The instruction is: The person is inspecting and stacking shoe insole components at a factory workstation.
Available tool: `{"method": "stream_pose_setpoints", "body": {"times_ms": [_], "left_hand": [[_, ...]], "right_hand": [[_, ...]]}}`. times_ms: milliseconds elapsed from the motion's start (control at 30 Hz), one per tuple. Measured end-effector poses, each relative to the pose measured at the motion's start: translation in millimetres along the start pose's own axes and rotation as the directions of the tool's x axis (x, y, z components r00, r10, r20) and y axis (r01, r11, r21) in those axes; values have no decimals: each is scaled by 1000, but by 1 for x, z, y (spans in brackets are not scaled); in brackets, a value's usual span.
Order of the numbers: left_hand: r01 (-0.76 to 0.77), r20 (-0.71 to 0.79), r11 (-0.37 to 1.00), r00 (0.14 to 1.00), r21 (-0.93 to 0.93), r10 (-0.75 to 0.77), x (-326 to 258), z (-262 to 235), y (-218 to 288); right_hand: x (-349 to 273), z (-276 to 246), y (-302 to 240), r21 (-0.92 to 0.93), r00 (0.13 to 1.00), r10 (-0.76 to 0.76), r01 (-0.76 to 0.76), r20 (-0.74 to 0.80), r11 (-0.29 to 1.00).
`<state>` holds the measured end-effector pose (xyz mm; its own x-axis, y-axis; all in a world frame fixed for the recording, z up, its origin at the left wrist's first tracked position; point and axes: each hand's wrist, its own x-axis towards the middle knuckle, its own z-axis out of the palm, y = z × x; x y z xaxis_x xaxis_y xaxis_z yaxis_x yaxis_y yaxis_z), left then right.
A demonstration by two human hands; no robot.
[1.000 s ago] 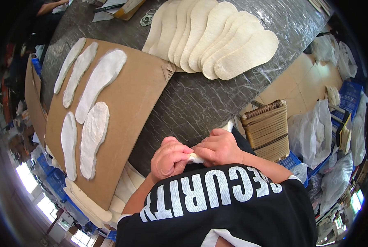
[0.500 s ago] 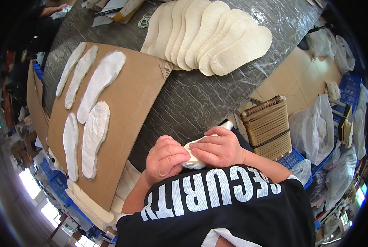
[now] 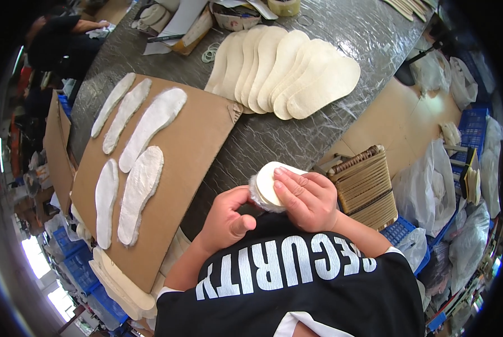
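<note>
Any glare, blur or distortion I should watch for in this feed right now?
Head view: windows at lower left burn out to white; head view: the glossy table shows patchy glare; head view: edges bow and darken toward the black rim; head view: the right hand and held insole look fairly sharp.

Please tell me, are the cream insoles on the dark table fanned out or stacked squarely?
Fanned out: the cream insoles overlap sideways, their edges showing separately.
</note>
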<state>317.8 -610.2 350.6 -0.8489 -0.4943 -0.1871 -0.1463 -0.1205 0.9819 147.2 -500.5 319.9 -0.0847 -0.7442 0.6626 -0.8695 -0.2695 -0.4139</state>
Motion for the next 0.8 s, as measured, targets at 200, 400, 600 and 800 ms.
{"method": "stream_pose_setpoints", "body": {"times_ms": [200, 400, 600, 800], "left_hand": [[144, -88, 974, 987, 175, -131, -8, -5, 18], [13, -32, 878, 999, 478, 3, -22, -25, 24], [-108, -72, 940, 988, 324, 139, -16, -31, 9], [71, -230, 995, 969, -77, -87, -7, -18, -10]], "right_hand": [[-5, 10, -17, 149, 985, 8, -34, 172, 988], [-9, 20, -3, 596, 750, 373, -661, 546, 456], [-10, 31, -1, 599, 587, 524, -782, 617, 170], [-15, 40, -10, 669, 571, 475, -742, 669, -50]]}}
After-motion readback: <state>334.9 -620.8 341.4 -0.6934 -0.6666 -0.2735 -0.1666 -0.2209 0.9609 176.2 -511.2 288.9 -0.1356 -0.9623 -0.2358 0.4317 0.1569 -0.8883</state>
